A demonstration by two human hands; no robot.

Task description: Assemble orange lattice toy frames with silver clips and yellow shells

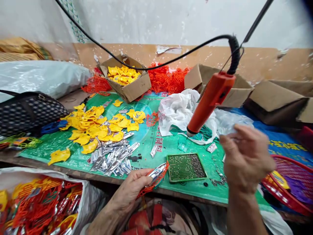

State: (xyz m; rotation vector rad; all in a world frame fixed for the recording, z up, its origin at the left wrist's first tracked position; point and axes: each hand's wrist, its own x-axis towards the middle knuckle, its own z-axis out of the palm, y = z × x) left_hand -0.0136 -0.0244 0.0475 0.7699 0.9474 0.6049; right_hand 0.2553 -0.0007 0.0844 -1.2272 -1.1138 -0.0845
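My left hand (138, 182) is closed on an orange plastic frame (160, 179) with shiny silver metal strips (157, 170) against it, just over the table's front edge. To the right, my right hand (245, 156) is raised above the table; its fingers look curled, but motion smears them, and I cannot see what is between them. Between the hands hangs a red-orange electric screwdriver (207, 104), tilted, tip down, apart from both. Below its tip lies a green perforated tray (179, 166) with small screws (197, 164) mostly along its right side.
Yellow plastic pieces (91, 122) and silver metal strips (114, 158) are heaped at left. Behind stand a carton (137, 88) of yellow pieces and red-orange netted parts (166, 78). A white bag (85, 195) of mixed parts sits front left; a red racket (290, 182) lies right.
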